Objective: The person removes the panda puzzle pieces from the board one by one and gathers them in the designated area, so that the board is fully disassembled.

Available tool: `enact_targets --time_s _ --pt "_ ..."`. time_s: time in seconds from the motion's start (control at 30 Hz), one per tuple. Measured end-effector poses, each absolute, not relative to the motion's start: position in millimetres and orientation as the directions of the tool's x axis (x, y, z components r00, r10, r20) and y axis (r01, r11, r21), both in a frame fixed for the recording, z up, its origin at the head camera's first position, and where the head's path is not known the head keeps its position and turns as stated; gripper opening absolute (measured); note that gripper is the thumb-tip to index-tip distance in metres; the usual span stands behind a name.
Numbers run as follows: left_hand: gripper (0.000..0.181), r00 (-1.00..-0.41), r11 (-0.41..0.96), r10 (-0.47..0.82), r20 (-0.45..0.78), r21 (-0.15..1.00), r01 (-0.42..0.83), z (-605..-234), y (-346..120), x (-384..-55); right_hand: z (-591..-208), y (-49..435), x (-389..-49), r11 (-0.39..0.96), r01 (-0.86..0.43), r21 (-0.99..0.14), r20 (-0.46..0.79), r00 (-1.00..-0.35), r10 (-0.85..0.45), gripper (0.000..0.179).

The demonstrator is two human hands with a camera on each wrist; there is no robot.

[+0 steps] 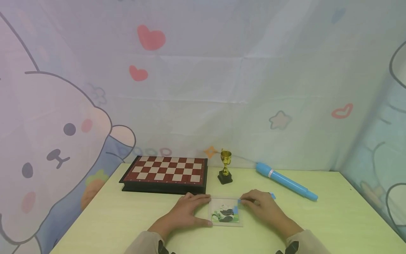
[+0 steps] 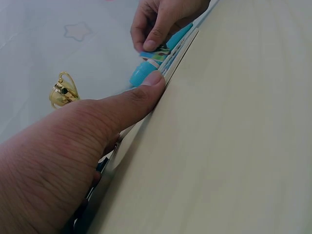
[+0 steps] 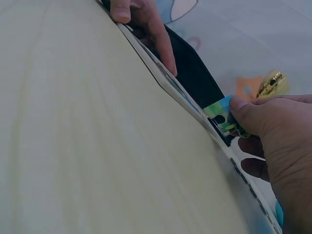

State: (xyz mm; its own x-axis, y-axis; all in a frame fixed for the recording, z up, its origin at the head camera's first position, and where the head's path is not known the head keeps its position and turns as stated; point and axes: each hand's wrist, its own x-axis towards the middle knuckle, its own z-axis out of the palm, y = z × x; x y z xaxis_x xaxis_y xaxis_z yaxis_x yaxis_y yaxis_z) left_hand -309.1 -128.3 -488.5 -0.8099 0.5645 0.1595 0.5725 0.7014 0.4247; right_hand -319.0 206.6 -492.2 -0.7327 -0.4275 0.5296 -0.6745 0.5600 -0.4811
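Note:
A square jigsaw puzzle with a pale tray (image 1: 226, 225) lies on the table, its picture black, white, green and blue. At the tray's left side, my left hand (image 1: 191, 212) has its thumb by the near corner and its index finger by the far corner. Those fingers are straight and rest on the tray's edge. My right hand (image 1: 262, 207) pinches a small blue and green puzzle piece (image 3: 222, 115) between thumb and fingers, tilted over the tray's right side. Another blue piece (image 1: 272, 195) shows just behind the right hand, mostly hidden by it.
A chess set (image 1: 168, 170) with a red and white checked top lies at the back left. A small gold trophy cup (image 1: 226, 165) stands behind the tray. A blue pen-shaped object (image 1: 287, 181) lies at the back right. Printed cloth (image 1: 203, 81) hangs behind the table (image 1: 333, 218).

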Motion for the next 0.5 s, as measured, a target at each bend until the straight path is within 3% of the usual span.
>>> enact_targets --time_s 0.17,0.5 --pt "0.089 -0.811 0.702 0.563 0.156 0.427 0.570 -489 -128 -309 -494 225 -319 0.560 -0.709 -0.429 0.561 -0.695 -0.450 0.012" --pt "0.089 -0.819 0.716 0.553 0.152 0.417 0.560 -487 -127 -308 -497 237 -319 0.562 -0.719 -0.409 0.557 -0.684 -0.470 0.013"
